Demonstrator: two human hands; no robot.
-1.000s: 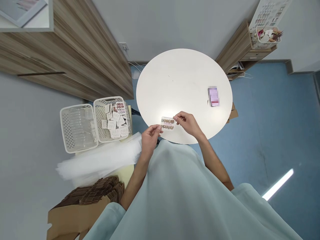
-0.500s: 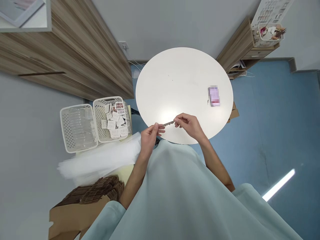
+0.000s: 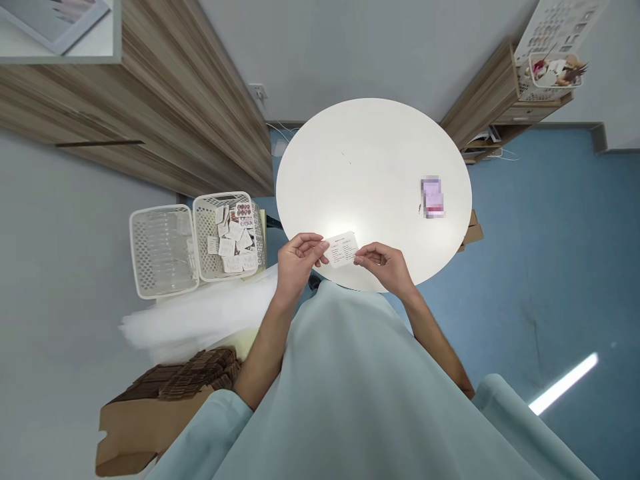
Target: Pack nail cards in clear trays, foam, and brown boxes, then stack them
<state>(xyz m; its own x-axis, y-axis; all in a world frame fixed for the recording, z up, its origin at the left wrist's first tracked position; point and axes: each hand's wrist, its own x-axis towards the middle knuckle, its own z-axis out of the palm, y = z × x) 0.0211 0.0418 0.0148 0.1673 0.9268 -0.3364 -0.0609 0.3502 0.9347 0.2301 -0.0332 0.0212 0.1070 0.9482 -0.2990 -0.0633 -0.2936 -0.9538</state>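
Note:
Between my hands is a small white card (image 3: 342, 251) with rounded corners and dark printed text, its printed face turned up to me. My left hand (image 3: 300, 261) pinches its left edge between thumb and fingers. At the card's lower right corner, my right hand (image 3: 386, 264) grips it with thumb and fingertips. Both hands are above the near edge of the white oval table (image 3: 375, 153). What is on the card's underside is hidden.
A blurred pinkish-purple item (image 3: 433, 197) lies at the table's right. To the left stand a white basket (image 3: 204, 259) of printed cards and another basket (image 3: 143, 283) holding clear plastic pieces. Nearby are white wrapping sheets (image 3: 200, 313) and folded brown cardboard (image 3: 160, 420).
Seen nearly edge-on before, the card has been turned so its white printed face shows. My left hand rolled with it, and my right hand moved slightly down and right.

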